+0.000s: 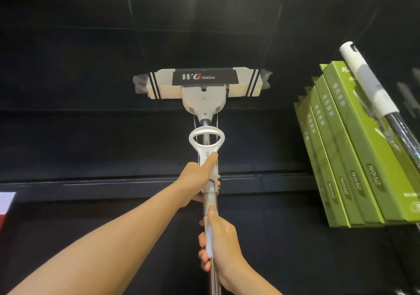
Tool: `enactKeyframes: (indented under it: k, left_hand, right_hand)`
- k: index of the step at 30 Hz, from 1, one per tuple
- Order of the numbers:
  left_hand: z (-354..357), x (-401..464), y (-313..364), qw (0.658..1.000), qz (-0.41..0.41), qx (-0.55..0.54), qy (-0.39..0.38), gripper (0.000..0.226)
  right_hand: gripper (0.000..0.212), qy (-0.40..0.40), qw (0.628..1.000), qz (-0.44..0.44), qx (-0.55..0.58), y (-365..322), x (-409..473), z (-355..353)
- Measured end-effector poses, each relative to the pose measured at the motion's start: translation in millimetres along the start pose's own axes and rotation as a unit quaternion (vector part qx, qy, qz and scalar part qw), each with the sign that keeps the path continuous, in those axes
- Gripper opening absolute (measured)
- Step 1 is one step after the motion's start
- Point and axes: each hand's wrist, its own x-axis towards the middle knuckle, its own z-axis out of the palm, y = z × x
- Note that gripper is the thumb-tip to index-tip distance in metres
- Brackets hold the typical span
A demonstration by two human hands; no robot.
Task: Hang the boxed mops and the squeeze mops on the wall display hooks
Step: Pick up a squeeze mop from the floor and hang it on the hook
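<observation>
A squeeze mop (204, 122) is being held up against the dark display wall (91, 67), its wrapped sponge head at 12 o'clock and its pole gripped by both hands: the left hand (197, 181) is being wrapped around the white lever below the ring handle, the right hand (218, 244) around the pole beneath it. Green boxed mops (345, 149) are hanging at 3 o'clock. No hook is being shown clearly; if it is missed, the top-heavy head could be tipped sideways into the boxes.

Both hands (left (197, 178) above right (219, 242)) grip the squeeze mop (203, 87) raised against the dark wall (91, 67).
</observation>
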Motion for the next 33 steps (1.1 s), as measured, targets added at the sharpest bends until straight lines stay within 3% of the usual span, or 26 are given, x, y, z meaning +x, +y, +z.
enactKeyframes:
  k: [33]
  left_hand:
    - [5,6,-21,0.999,0.003,0.041,0.034,0.060]
  right_hand:
    - [0.044,-0.012,0.999,-0.010,-0.030,23,7,-3]
